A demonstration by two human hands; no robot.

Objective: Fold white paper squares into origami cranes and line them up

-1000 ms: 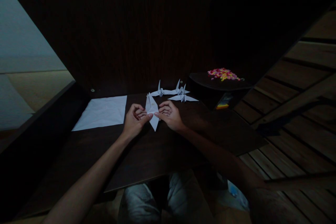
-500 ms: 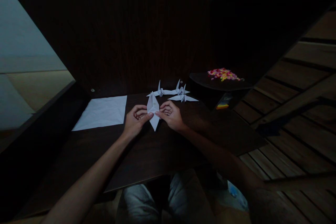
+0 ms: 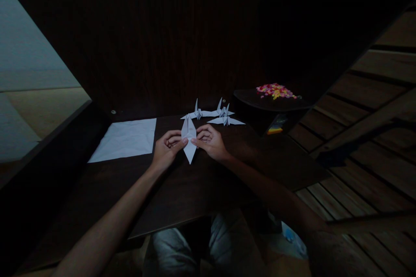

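A folded white origami paper (image 3: 190, 149), long and diamond-shaped, is held up above the dark desk between both hands. My left hand (image 3: 167, 147) pinches its left edge, thumb in front and fingers curled behind. On the opposite edge, my right hand (image 3: 210, 142) grips it the same way, the two thumbs close together near its middle. Just behind the hands stand finished paper cranes (image 3: 226, 120) with spread wings, partly overlapping one another. The backs of the fingertips are hidden by the paper.
White paper (image 3: 125, 138) lies flat on the desk (image 3: 182, 199) at the left. A small rounded shelf (image 3: 260, 103) at the right bears a pile of pink, red and yellow pieces (image 3: 276, 91). A dark upright panel (image 3: 156, 43) rises behind the desk.
The folded paper's lower point has shifted slightly down and left, and the sheet faces me a little more squarely. Both hands keep their hold.
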